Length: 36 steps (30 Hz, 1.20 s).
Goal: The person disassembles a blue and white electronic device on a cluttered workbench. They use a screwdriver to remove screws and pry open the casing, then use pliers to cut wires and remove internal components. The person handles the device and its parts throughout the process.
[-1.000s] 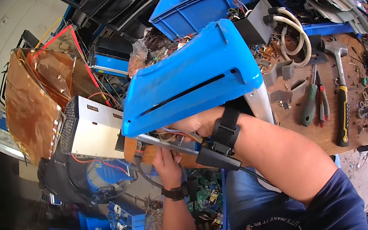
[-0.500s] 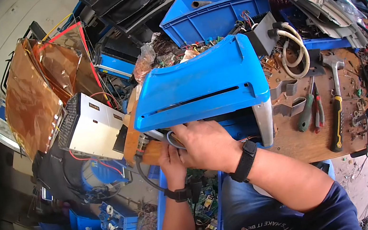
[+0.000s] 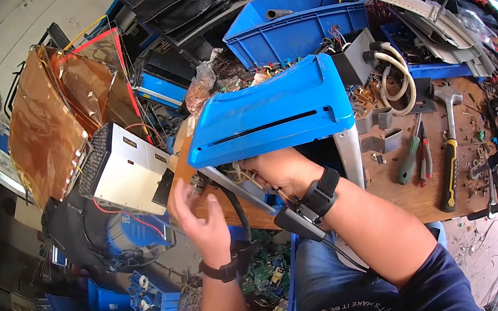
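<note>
A blue plastic housing (image 3: 267, 104) with a long slot stands on the wooden bench, its open side facing me. Beneath its near edge, my right hand (image 3: 284, 172) reaches in with bent fingers closed around thin wires (image 3: 247, 174); part of the fingers is hidden. A metal frame strip (image 3: 238, 188) slants down from the housing. At its lower end hangs a black oblong part (image 3: 299, 222), with a dark cable trailing below my right wrist. Left of the housing, my left hand (image 3: 204, 224) is raised with fingers apart, holding nothing, near a thick black cable (image 3: 234, 206).
To the right lie a hammer (image 3: 451, 156), a green-handled screwdriver (image 3: 409, 159) and red-handled pliers (image 3: 425, 160). A blue crate (image 3: 298, 34) stands behind. A white boxed unit (image 3: 127, 168) sits left, beside amber sheets (image 3: 47, 135). Circuit boards (image 3: 267, 270) fill a bin below the bench.
My left hand has let go near the cable and drawn back left, fingers spreading. My right hand has moved further under the housing, and the black oblong part now shows by its wrist.
</note>
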{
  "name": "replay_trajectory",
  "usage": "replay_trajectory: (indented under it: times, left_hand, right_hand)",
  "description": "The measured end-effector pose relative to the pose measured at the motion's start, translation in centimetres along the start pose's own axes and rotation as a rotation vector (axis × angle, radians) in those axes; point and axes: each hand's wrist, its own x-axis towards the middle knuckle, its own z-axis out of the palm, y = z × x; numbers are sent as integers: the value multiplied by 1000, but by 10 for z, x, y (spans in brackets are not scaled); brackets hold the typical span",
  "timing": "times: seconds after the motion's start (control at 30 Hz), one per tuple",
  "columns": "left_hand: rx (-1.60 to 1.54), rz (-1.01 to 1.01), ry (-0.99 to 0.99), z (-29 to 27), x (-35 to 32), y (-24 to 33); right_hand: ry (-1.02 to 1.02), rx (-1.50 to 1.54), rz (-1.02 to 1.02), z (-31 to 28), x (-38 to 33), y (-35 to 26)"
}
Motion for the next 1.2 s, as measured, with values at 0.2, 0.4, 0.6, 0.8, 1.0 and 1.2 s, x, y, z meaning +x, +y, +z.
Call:
replay_trajectory:
  times: [0.2, 0.4, 0.6, 0.8, 1.0, 1.2]
  left_hand:
    - [382, 474, -259, 3, 40, 41]
    - [248, 390, -349, 7, 63, 51]
    - [238, 378, -274, 15, 65, 57]
    - [275, 431, -226, 13, 64, 49]
    - [253, 460, -220, 16, 66, 50]
    - [295, 498, -229, 15, 69, 46]
  right_hand:
    - [-71, 382, 170, -4, -8, -6]
    - [-96, 306, 174, -6, -15, -21]
    - [-50, 68, -9, -11, -11, 2]
    - [369, -776, -632, -5, -68, 1]
    - [-44, -1071, -1273, 10, -104, 25]
    - [40, -1314, -1267, -2, -51, 19]
